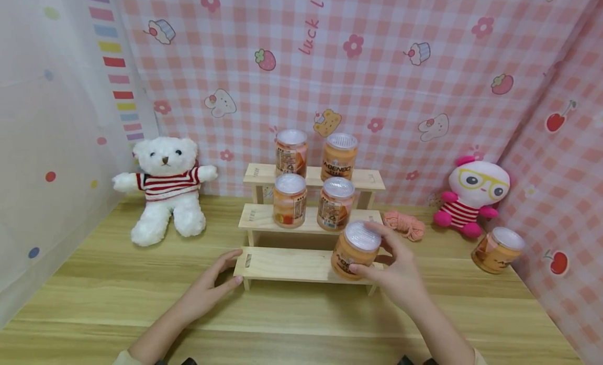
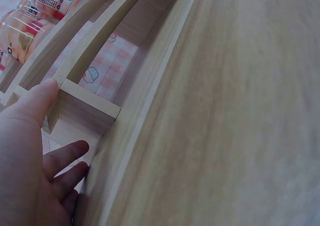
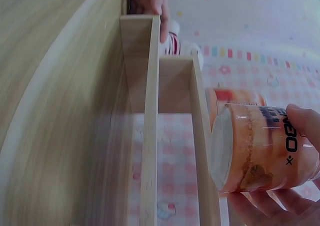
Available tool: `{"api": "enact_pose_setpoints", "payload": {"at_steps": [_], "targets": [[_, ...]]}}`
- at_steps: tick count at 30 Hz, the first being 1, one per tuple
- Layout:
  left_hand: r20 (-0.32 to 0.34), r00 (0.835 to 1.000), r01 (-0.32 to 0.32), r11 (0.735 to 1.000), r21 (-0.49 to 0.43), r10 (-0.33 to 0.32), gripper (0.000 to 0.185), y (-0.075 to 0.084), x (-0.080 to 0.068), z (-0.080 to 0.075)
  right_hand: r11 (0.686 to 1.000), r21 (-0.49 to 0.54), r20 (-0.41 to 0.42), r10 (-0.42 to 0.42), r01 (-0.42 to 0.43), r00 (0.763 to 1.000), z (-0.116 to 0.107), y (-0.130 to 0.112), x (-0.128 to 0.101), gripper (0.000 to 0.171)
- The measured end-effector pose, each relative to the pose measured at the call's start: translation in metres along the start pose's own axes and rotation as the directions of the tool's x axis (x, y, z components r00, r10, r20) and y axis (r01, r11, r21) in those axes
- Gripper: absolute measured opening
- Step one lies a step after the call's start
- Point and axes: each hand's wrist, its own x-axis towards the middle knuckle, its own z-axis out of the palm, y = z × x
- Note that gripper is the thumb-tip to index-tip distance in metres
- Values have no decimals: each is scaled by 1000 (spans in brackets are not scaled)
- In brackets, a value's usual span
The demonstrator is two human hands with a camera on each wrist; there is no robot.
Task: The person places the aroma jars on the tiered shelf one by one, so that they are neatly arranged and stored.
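My right hand (image 1: 400, 265) grips a fruit jar (image 1: 353, 255) with an orange label and clear lid, thumb in front and fingers around the far side. In the right wrist view this jar (image 3: 265, 148) is held above the lowest board, its pale base showing. A three-tier wooden stand (image 1: 287, 263) is under it. At the stand's left end, my left hand (image 1: 207, 289) holds the lowest board, thumb at the front corner and fingers at the back corner. The left wrist view shows that thumb (image 2: 42, 98) against the board's end, other fingers spread below.
Two similar jars (image 1: 289, 202) stand on the middle tier and two jars (image 1: 339, 158) on the top tier. Another jar (image 1: 498, 250) is at the table's right edge. A white teddy bear (image 1: 167, 189) sits left, a pink plush toy (image 1: 471, 197) right, near pink yarn (image 1: 404, 224).
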Motion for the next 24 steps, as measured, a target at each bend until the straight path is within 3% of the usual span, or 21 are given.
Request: {"api": "enact_pose_setpoints", "payload": {"at_steps": [14, 24], "targets": [[3, 1000, -7, 1000, -5, 7, 55, 0, 1, 0, 994, 88, 73, -77, 70, 994, 50, -10, 6, 72], [4, 1000, -16, 1000, 14, 16, 55, 1, 0, -1, 991, 129, 141, -66, 48, 988, 77, -14, 11, 72]]}}
